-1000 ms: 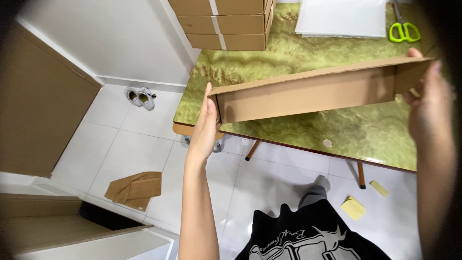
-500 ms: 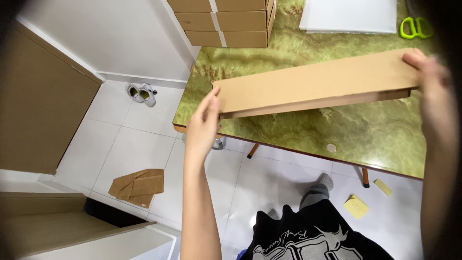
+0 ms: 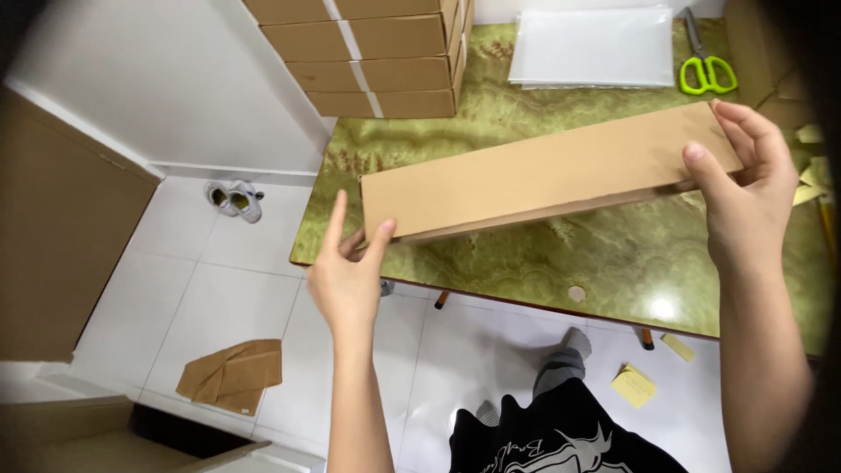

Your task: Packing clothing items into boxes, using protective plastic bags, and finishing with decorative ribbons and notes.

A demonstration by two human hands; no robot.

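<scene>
Two hands, left hand (image 3: 346,276) and right hand (image 3: 745,188), gripping long cardboard box (image 3: 543,171) ends

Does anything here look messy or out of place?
Yes. A crumpled piece of brown cardboard lies on the white floor, a pair of shoes sits by the wall, and yellow paper scraps lie under the table.

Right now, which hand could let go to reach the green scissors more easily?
The right hand, probably. It holds the long cardboard box at the end nearest the green scissors; the left hand grips the far end, at the table edge.
</scene>
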